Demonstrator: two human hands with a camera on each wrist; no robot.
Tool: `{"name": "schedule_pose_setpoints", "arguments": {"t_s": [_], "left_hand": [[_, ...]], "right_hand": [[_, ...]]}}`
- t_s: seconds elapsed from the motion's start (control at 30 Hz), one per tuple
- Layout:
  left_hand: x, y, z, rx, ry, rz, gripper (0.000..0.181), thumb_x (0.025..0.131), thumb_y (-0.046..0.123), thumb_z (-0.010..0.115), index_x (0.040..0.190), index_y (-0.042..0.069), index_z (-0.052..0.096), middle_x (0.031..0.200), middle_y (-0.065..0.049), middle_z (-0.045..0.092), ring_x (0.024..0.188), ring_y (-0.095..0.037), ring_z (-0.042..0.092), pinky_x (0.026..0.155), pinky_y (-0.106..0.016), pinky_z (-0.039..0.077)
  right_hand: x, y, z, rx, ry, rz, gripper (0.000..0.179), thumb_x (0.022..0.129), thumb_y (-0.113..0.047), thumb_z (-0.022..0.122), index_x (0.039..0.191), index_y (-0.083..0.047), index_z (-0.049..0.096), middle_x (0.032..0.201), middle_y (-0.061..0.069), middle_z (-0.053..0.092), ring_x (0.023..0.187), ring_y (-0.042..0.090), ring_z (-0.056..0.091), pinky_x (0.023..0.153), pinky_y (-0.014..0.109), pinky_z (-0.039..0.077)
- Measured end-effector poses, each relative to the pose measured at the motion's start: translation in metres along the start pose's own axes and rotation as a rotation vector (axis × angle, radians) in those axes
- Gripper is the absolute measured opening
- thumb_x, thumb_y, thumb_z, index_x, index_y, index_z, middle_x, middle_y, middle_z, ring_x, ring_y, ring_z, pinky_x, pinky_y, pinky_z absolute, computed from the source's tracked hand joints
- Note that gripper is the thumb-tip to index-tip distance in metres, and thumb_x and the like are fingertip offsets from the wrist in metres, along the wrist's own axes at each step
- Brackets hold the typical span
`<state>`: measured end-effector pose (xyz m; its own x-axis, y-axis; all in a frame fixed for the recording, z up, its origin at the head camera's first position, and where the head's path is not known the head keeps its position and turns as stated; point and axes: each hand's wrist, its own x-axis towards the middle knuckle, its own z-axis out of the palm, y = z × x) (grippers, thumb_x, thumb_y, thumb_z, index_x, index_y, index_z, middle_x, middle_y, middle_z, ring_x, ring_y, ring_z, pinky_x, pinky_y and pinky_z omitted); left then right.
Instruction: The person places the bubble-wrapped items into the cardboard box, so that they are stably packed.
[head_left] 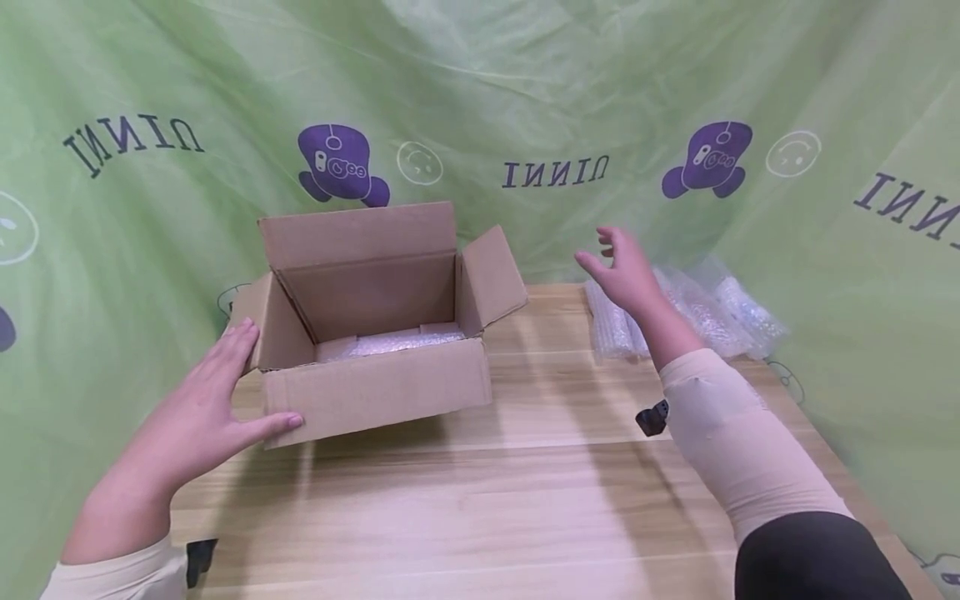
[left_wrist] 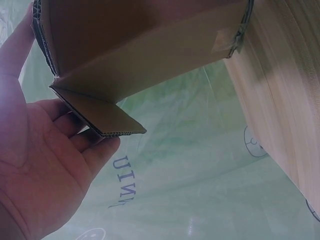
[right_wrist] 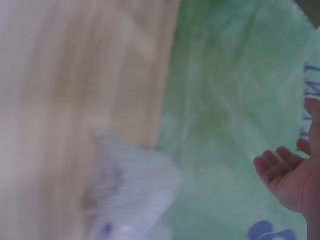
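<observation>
An open cardboard box stands on the table with its flaps spread. Inside it, a bubble-wrap piece lies on the bottom, mostly hidden by the front side. My left hand rests at the box's left front corner, thumb against the front flap and fingers along the outside of the left flap. Off to the right, my right hand is in the air with loosely bent fingers, holding nothing. It appears above or beside several clear bubble-wrap pouches; one pouch shows blurred in the right wrist view.
The wooden table ends at the back and right against a green printed curtain. The pouches lie at its back right corner. Small black devices stick out from both sleeves.
</observation>
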<state>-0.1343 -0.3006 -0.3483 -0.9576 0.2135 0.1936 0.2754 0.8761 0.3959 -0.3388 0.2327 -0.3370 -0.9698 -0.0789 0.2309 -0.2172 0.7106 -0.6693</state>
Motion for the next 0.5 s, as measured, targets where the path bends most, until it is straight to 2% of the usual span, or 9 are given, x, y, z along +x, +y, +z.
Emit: {"name": "schedule_pose_setpoints", "arguments": {"t_s": [0.13,0.23,0.37,0.5], "left_hand": [[0.000,-0.001,0.000,0.000,0.000,0.000,0.119,0.076,0.058,0.077,0.159,0.021,0.000,0.166,-0.001,-0.002,0.153,-0.032,0.002,0.121,-0.059,0.006],[0.000,-0.001,0.000,0.003,0.000,0.000,0.119,0.076,0.058,0.077,0.159,0.021,0.000,0.166,-0.002,-0.002,0.153,-0.032,0.002,0.121,-0.058,0.006],[0.000,-0.001,0.000,0.003,-0.004,0.001,0.119,0.077,0.058,0.077,0.159,0.021,0.000,0.166,-0.002,-0.002,0.153,-0.032,0.002,0.121,-0.058,0.006],[-0.001,0.001,0.000,0.001,-0.001,0.001,0.119,0.077,0.058,0.077,0.159,0.021,0.000,0.166,-0.002,-0.002,0.153,-0.031,0.002,0.121,-0.058,0.006]], "right_hand": [[-0.003,0.028,0.012,-0.185,-0.038,0.107,0.088,0.093,-0.056,0.057,0.153,0.000,0.024,0.152,0.027,0.035,0.138,0.045,0.035,0.112,0.059,0.032],[-0.007,0.044,0.020,-0.302,-0.108,0.184,0.094,0.093,-0.057,0.057,0.153,0.005,0.021,0.152,0.033,0.029,0.140,0.050,0.028,0.114,0.061,0.026],[-0.014,0.063,0.028,-0.396,-0.187,0.258,0.098,0.092,-0.058,0.056,0.151,0.011,0.017,0.148,0.041,0.025,0.138,0.056,0.024,0.114,0.064,0.024],[-0.016,0.076,0.035,-0.432,-0.196,0.290,0.100,0.090,-0.059,0.057,0.148,0.014,0.022,0.144,0.043,0.028,0.134,0.056,0.027,0.112,0.064,0.027]]}}
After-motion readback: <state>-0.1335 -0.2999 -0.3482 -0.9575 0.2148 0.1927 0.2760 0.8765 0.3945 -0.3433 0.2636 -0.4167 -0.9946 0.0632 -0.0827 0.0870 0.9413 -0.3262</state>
